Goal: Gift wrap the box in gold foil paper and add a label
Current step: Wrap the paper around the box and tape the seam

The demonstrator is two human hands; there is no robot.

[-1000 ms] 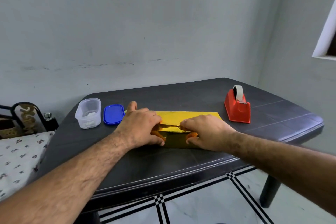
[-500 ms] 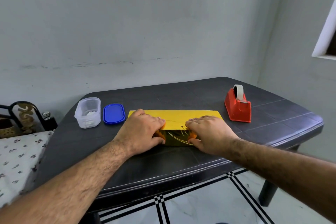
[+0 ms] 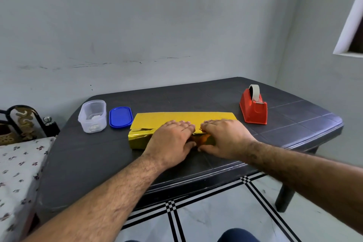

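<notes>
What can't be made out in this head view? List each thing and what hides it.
- Box: wholly covered by the gold foil paper and both hands.
- Paper seam: under the left hand and right hand, pressed flat on top.
- Contents of the clear container: pale bits, too small to identify.
- Label: none visible.
- Bottle at left: partly behind the table edge.
</notes>
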